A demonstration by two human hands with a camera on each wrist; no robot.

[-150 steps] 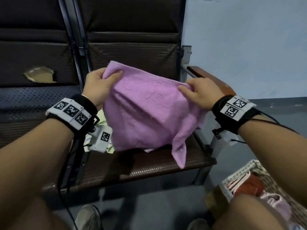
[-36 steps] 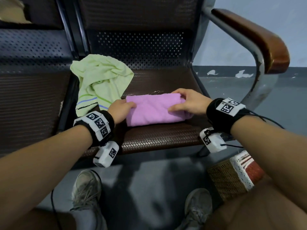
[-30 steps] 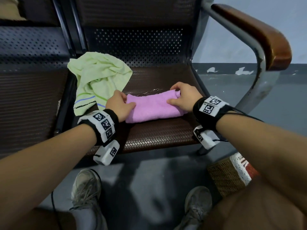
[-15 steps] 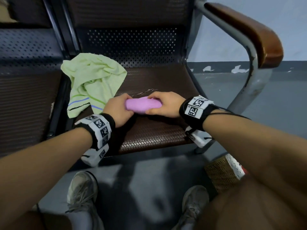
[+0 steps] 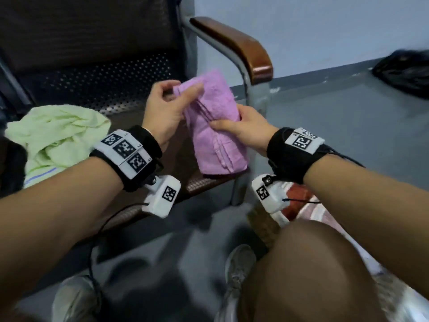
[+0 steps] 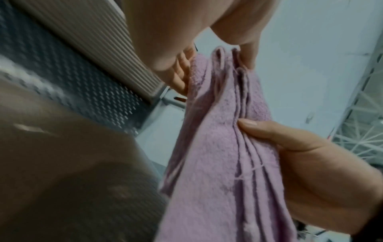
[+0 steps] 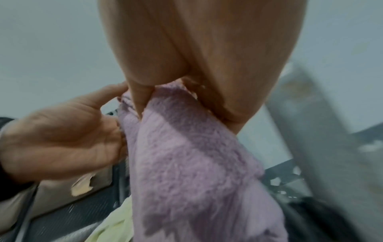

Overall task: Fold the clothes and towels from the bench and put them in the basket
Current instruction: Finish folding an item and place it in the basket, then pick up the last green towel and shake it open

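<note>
The folded purple towel (image 5: 214, 126) is held up above the right end of the bench seat (image 5: 130, 115), standing on end. My left hand (image 5: 171, 101) pinches its top corner between thumb and fingers. My right hand (image 5: 241, 124) grips its middle, thumb across the layered edges. The left wrist view shows the purple towel (image 6: 223, 147) with its stacked folds, and the right wrist view shows its fuzzy face (image 7: 190, 163). A crumpled light green towel (image 5: 55, 133) lies on the seat at the left. The woven basket (image 5: 267, 226) sits on the floor, mostly hidden behind my right wrist and knee.
The bench's brown wooden armrest (image 5: 241, 47) on its metal post juts out just beyond the purple towel. Red and pink cloth (image 5: 299, 201) shows in the basket. A dark bag (image 5: 404, 73) lies on the floor at far right. My shoes (image 5: 239, 263) and knee are below.
The purple towel has been lifted off the seat, turned upright and carried toward the right. Both hands rose with it, still holding it.
</note>
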